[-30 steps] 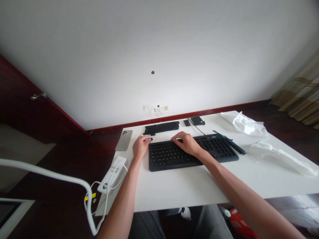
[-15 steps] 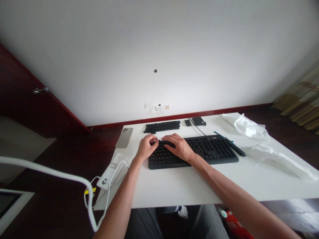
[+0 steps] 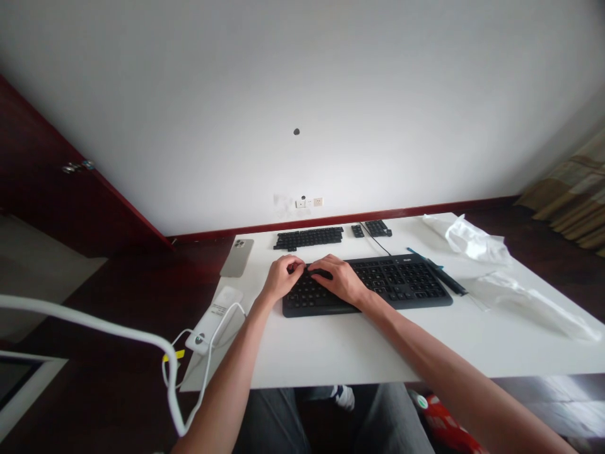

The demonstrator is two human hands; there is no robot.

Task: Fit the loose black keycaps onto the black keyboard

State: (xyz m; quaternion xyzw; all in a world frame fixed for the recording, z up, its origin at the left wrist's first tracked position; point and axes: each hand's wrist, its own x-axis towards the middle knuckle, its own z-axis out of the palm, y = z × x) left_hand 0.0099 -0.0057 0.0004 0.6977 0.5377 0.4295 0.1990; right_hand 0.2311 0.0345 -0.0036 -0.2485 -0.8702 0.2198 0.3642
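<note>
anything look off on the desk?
Yes. Loose black keycaps lie in rows on the white table, behind the black keyboard, with smaller clusters beside them. Both hands, left hand and right hand, work at the keyboard's upper left. Crumpled plastic wrap sits far right.

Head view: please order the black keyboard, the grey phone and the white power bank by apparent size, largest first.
1. black keyboard
2. and 3. white power bank and grey phone: they look similar, and the power bank lies nearer the camera, so unsure.

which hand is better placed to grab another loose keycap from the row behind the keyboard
Left, probably. The left hand sits at the keyboard's back left corner, just in front of the loose keycaps. The right hand rests over the keys, a little farther from that row.
</note>
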